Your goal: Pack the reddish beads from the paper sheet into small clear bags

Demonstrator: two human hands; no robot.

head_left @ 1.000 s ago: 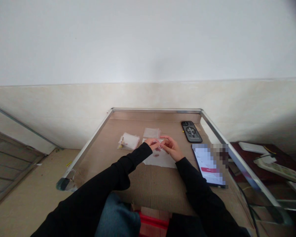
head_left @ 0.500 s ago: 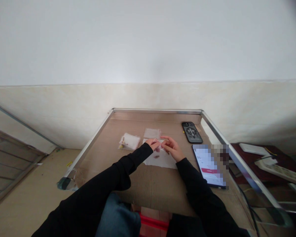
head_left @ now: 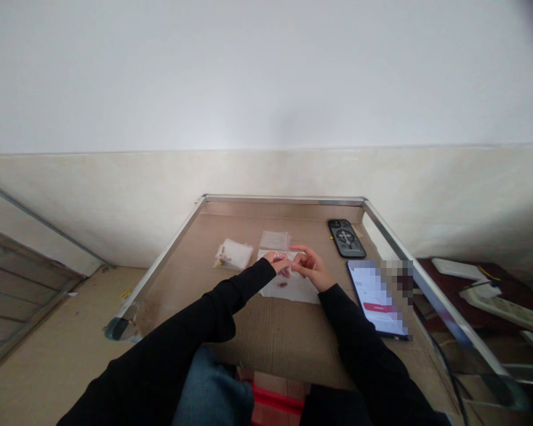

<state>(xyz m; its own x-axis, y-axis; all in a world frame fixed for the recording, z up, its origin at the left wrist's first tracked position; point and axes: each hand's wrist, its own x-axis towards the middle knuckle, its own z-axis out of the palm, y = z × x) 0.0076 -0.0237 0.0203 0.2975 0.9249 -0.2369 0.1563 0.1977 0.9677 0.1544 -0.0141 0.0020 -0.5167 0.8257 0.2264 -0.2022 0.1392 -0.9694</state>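
Because a small pinkish item [head_left: 283, 263] was too little for a full grip, it was seemingly pinched between the fingertips of the left hand [head_left: 274, 261] and the right hand [head_left: 311, 269], being held just above a white paper sheet [head_left: 288, 291] on the desk [head_left: 266, 337].

I could read no words, labels or numbers: the smartphone screen [head_left: 375, 299] was pixelated, the phone case [head_left: 346, 238] beyond it bore only a cross emblem, and the plastic bag [head_left: 274, 241] left of it showed nothing legible.

Black sleeves [head_left: 235, 290]; brown cardboard [head_left: 275, 337]; phone case [head_left: 346, 238] black, silver cross pattern.
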